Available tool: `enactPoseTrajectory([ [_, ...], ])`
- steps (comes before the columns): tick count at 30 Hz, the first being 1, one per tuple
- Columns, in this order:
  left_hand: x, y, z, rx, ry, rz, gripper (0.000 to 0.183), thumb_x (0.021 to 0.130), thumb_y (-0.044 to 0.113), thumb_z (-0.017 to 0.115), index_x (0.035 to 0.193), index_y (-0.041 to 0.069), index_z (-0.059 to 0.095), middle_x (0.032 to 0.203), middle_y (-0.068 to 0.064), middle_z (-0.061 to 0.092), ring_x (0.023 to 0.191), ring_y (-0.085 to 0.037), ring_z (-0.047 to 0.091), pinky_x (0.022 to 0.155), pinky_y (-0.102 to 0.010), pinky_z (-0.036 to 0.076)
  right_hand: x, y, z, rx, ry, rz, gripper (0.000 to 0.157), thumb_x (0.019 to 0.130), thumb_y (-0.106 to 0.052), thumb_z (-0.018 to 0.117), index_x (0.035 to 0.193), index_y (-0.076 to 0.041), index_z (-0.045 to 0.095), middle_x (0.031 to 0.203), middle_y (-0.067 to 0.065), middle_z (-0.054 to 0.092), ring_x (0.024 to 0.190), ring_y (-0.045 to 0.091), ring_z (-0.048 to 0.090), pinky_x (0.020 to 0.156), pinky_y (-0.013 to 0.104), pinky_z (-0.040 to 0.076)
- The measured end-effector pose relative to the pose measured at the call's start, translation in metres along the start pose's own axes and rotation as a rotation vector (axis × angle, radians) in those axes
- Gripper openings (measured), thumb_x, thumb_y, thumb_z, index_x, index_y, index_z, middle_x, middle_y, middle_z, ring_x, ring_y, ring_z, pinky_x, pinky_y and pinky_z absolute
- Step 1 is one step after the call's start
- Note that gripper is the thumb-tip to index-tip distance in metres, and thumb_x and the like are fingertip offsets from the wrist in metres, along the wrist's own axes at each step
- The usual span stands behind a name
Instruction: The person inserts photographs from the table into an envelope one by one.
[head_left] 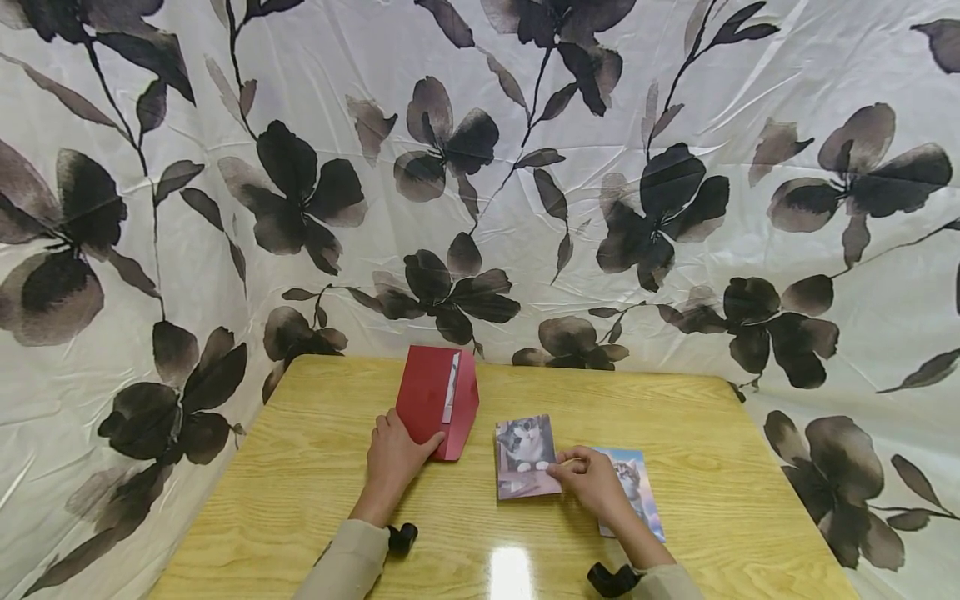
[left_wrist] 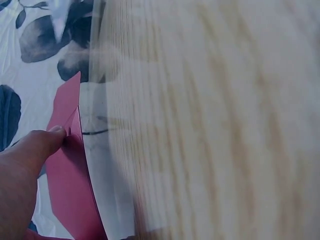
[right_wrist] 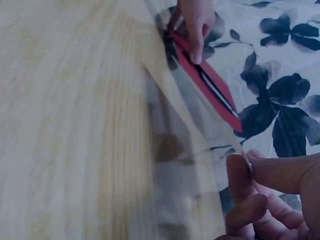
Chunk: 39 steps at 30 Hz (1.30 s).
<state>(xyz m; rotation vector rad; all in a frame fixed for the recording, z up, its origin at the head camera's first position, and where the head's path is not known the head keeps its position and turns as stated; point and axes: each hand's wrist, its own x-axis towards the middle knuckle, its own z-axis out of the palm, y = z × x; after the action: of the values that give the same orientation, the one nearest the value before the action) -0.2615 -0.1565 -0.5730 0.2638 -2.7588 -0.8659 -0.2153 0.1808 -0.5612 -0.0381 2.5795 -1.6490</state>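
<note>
My left hand (head_left: 397, 454) grips a red envelope (head_left: 426, 387) by its near end, thumb on the front. The envelope's flap (head_left: 467, 404) stands unfolded on its right side, and a strip of a pale insert (head_left: 452, 390) shows at the opening. In the left wrist view the thumb presses the red paper (left_wrist: 70, 185). Between thumb and fingers, my right hand (head_left: 591, 482) pinches the right edge of a card with a cat picture (head_left: 521, 446). A second card with a kitten on a blue and pink ground (head_left: 641, 492) lies partly hidden under that hand.
The wooden table (head_left: 300, 467) ends at a flower-patterned cloth (head_left: 540, 267) hung behind and at the sides. Dark wrist devices (head_left: 613, 579) sit on both forearms. A bright reflection shows near the table's front.
</note>
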Motion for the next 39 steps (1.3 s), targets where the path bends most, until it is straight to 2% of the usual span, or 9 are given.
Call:
enactPoseTrajectory([
  [7,0.001,0.001,-0.002,-0.006,0.004,-0.004,0.097,0.084,0.053,0.089,0.139,-0.014,0.046,0.120,-0.031,0.055,0.107,-0.046,0.061,0.091,-0.060,0.057,0.013,-0.011,0.008,0.069,0.060,-0.013,0.018,0.098,-0.022,0.081,0.109,-0.009,0.076,0.074,0.004,0.073,0.052,0.011,0.041,0.049,0.027,0.034],
  [13,0.001,0.001,-0.001,0.010,0.010,0.002,0.096,0.084,0.053,0.088,0.138,-0.015,0.046,0.120,-0.031,0.056,0.106,-0.046,0.062,0.090,-0.059,0.058,0.029,-0.016,0.018,0.123,0.070,-0.059,0.020,0.099,-0.022,0.080,0.112,-0.007,0.076,0.072,0.012,0.071,0.049,0.009,0.035,0.048,0.027,0.032],
  [16,0.001,0.002,-0.002,0.015,0.009,0.001,0.096,0.084,0.053,0.089,0.137,-0.015,0.046,0.119,-0.031,0.056,0.105,-0.045,0.062,0.089,-0.059,0.058,0.038,-0.019,0.022,0.143,0.087,-0.074,0.021,0.098,-0.021,0.081,0.112,-0.006,0.076,0.073,0.014,0.071,0.049,0.009,0.036,0.048,0.027,0.032],
  [17,0.001,0.002,-0.002,0.016,0.009,0.000,0.096,0.084,0.053,0.089,0.137,-0.015,0.046,0.119,-0.031,0.056,0.105,-0.045,0.062,0.089,-0.059,0.058,0.041,-0.020,0.023,0.145,0.092,-0.076,0.021,0.098,-0.021,0.081,0.112,-0.005,0.076,0.072,0.013,0.072,0.050,0.013,0.041,0.048,0.027,0.032],
  [22,0.001,0.002,-0.001,0.020,-0.003,-0.008,0.097,0.083,0.053,0.089,0.138,-0.014,0.045,0.121,-0.030,0.055,0.107,-0.045,0.061,0.090,-0.059,0.058,0.053,-0.026,0.028,0.152,0.104,-0.094,0.021,0.099,-0.019,0.080,0.112,-0.004,0.075,0.072,0.015,0.070,0.052,0.016,0.041,0.050,0.029,0.032],
  [28,0.000,0.003,-0.002,0.016,0.001,-0.005,0.097,0.083,0.053,0.089,0.138,-0.014,0.045,0.121,-0.031,0.055,0.107,-0.045,0.061,0.090,-0.059,0.058,0.068,-0.033,0.033,0.157,0.124,-0.102,0.020,0.099,-0.017,0.080,0.111,-0.002,0.075,0.072,0.018,0.069,0.051,0.011,0.039,0.049,0.027,0.031],
  [33,0.000,0.003,-0.003,0.018,-0.001,-0.009,0.098,0.083,0.053,0.090,0.139,-0.014,0.045,0.122,-0.031,0.056,0.108,-0.045,0.061,0.091,-0.059,0.058,0.081,-0.037,0.039,0.176,0.132,-0.094,0.021,0.098,-0.017,0.081,0.110,-0.001,0.075,0.070,0.009,0.071,0.054,0.012,0.047,0.051,0.027,0.036],
  [36,0.000,0.003,-0.003,0.015,-0.002,-0.012,0.098,0.083,0.052,0.090,0.139,-0.014,0.045,0.122,-0.031,0.056,0.108,-0.046,0.061,0.091,-0.059,0.058,0.087,-0.038,0.044,0.183,0.137,-0.089,0.021,0.097,-0.017,0.082,0.109,-0.001,0.076,0.070,0.003,0.072,0.059,0.021,0.057,0.052,0.027,0.040],
  [39,-0.001,0.003,-0.003,0.014,-0.002,-0.012,0.097,0.083,0.053,0.089,0.138,-0.014,0.045,0.121,-0.031,0.055,0.107,-0.046,0.061,0.090,-0.060,0.058,0.091,-0.038,0.049,0.187,0.138,-0.081,0.020,0.097,-0.016,0.082,0.108,-0.001,0.075,0.071,0.001,0.072,0.062,0.026,0.059,0.052,0.027,0.042],
])
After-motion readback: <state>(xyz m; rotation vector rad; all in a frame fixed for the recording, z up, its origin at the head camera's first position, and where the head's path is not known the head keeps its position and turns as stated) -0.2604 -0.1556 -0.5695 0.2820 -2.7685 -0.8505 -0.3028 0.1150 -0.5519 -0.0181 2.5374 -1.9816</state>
